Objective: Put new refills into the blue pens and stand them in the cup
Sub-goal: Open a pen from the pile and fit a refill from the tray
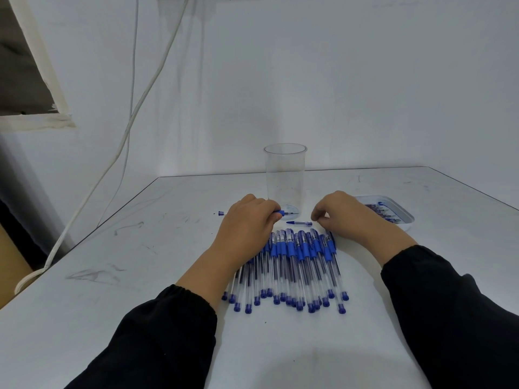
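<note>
Evidently mid-disassembly, the left hand (247, 220) grips a blue-gripped clear pen (280, 212) flat beside the empty clear plastic cup (285, 175), while the right hand's (341, 213) curled grip holds nothing visible near the loose cap (299, 222) on the white counter (140, 276).

Cool, even light from above and behind me, bluish on the wall (337, 80); my head's soft shadow falls on the table (140, 276) near me; edges bow slightly; the refills (379, 211) look blurred, perhaps from distance.
</note>
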A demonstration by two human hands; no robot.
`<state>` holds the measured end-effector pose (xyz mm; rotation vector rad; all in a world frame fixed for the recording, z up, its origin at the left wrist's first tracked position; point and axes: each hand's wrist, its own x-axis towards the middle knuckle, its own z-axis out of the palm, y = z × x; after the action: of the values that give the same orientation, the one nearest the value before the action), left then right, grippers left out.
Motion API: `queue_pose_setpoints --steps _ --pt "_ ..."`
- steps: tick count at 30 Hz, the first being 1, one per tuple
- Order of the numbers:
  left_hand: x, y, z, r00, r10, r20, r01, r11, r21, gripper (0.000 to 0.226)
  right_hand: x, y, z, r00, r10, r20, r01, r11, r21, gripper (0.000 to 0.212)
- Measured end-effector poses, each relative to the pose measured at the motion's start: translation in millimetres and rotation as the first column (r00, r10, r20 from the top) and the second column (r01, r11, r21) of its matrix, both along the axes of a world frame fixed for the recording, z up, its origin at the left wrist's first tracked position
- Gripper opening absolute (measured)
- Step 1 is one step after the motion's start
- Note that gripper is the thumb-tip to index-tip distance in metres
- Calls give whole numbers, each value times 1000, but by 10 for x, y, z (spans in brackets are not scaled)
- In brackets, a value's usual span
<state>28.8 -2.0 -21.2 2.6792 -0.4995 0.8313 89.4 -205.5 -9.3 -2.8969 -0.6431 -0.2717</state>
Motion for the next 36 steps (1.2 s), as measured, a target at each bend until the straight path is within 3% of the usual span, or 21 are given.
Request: queue_pose_setpoints --steps 4,9,12,16,19,21,29,36 --pt "-9 0 3 1000 -1 0 1 1000 -5 26 18 0 -39 997 33 72 -23 990 -136 33" --pt "1 -5 1 1000 1 4 -1 1000 2 26 29 -17 -82 999 32 42 -30 999 -40 50" --pt "2 -1 -3 1000 1 6 -1 1000 5 26 17 -21 -71 998 40 39 -39 999 -32 47" --pt "2 4 -10 1000 -11 18 11 1000 1 25 0 -42 -55 991 19 131 -34 993 113 33" --pt "9 8 -18 999 -27 34 27 1000 -2 25 -139 32 44 982 94 165 -146 931 334 26" --pt "3 0 -21 999 -32 38 32 999 -6 25 -220 94 89 976 135 169 -192 899 392 25" --pt "23 7 -29 998 -35 45 35 999 6 24 -205 134 68 957 201 210 -265 900 346 16" --pt "58 95 -24 998 25 49 -24 1000 -19 24 -126 -19 47 970 129 206 -184 944 274 14"
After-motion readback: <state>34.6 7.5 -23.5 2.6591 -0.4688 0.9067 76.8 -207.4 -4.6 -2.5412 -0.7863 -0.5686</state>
